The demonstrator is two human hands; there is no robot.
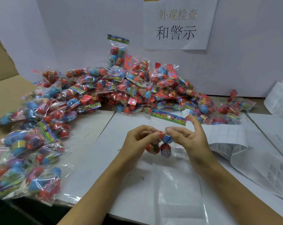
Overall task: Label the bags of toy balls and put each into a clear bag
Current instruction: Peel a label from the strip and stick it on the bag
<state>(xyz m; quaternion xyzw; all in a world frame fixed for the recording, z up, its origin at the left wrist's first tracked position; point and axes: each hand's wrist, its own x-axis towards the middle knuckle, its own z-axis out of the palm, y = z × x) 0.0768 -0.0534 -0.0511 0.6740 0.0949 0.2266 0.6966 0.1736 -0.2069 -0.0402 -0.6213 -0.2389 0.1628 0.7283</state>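
Note:
A bag of toy balls [162,146], red and blue balls in clear film with a colourful header card [168,117], hangs between my hands above the table's middle. My left hand [140,140] pinches its left side with curled fingers. My right hand [188,139] pinches its right side, with a white label stuck on the raised forefinger tip [185,112]. A flat clear bag [178,189] lies on the white sheet just below my hands. A sheet of warning labels [221,146] lies to the right.
A large pile of ball bags [121,88] covers the back of the table. More bags [29,151] lie at the left near a cardboard box [6,88]. Label sheets [267,168] and a label roll [280,99] sit right. A paper sign [178,25] hangs behind.

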